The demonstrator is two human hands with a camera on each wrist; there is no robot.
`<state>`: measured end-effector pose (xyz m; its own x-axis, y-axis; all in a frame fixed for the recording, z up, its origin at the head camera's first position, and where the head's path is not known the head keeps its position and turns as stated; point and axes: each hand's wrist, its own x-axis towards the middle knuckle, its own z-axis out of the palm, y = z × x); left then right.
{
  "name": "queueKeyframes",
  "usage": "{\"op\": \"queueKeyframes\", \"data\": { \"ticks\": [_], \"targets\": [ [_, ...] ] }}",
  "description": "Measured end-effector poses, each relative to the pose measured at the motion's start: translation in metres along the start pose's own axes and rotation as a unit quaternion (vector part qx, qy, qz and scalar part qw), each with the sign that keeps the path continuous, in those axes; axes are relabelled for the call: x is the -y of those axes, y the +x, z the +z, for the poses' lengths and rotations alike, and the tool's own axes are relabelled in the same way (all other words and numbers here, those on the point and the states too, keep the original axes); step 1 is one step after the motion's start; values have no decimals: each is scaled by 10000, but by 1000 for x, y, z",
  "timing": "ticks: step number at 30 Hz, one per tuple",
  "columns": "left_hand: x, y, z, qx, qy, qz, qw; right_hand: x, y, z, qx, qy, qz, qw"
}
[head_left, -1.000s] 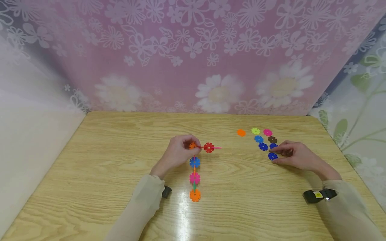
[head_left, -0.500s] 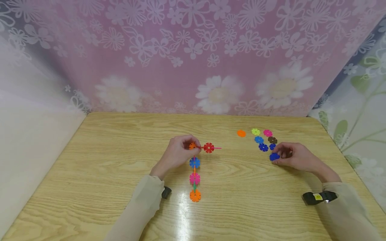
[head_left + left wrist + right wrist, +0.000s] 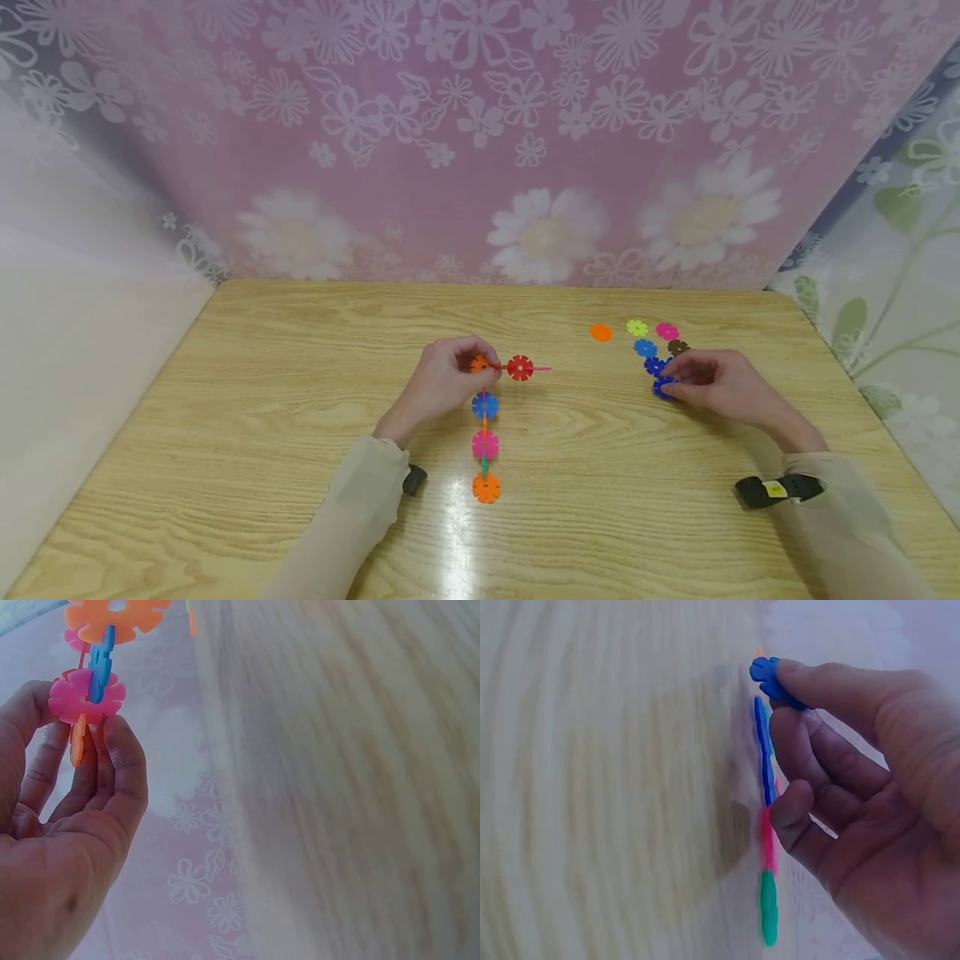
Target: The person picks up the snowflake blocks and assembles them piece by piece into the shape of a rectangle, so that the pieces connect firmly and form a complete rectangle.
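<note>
My left hand [image 3: 450, 371] pinches an orange notched disc [image 3: 478, 363] at the corner of a joined chain. From there a red disc [image 3: 521, 367] with a pink one on edge extends right. Toward the front run a blue disc [image 3: 484, 406], a pink disc [image 3: 485, 445] and an orange disc [image 3: 486, 487], with edge-on discs between them. In the left wrist view the fingers are curled round a pink disc [image 3: 88, 697]. My right hand [image 3: 723, 387] pinches a dark blue disc [image 3: 663, 387]; the right wrist view shows that blue disc [image 3: 766, 673] between thumb and finger.
Loose discs lie at the back right of the wooden table [image 3: 300, 317]: orange [image 3: 601, 332], yellow [image 3: 637, 328], pink [image 3: 667, 332], light blue [image 3: 645, 348], brown [image 3: 678, 347] and dark blue [image 3: 654, 367]. A floral curtain [image 3: 420, 208] hangs behind.
My right hand has picked up the front dark blue disc and moved a little left with it. The left hand and the chain look unmoved.
</note>
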<state>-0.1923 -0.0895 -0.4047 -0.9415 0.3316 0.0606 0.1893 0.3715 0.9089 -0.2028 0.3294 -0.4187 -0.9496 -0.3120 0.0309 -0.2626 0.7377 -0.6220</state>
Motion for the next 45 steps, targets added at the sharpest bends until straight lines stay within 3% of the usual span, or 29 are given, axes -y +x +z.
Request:
{"op": "queueKeyframes", "data": {
  "ticks": [6,12,27,36,45],
  "targets": [
    [0,0,0,-4,-16,34,10000,11,6,5,100,486,169,9986],
    [0,0,1,1,-42,19,10000,19,12,12,98,936,-10,9956],
    [1,-1,2,-13,67,42,10000,46,29,28,55,1495,25,9887],
    [-1,0,2,-41,131,72,9999,61,39,39,321,2167,-58,9757],
    [-1,-1,3,-31,137,89,9999,78,43,48,565,2406,-73,9690]
  ]
}}
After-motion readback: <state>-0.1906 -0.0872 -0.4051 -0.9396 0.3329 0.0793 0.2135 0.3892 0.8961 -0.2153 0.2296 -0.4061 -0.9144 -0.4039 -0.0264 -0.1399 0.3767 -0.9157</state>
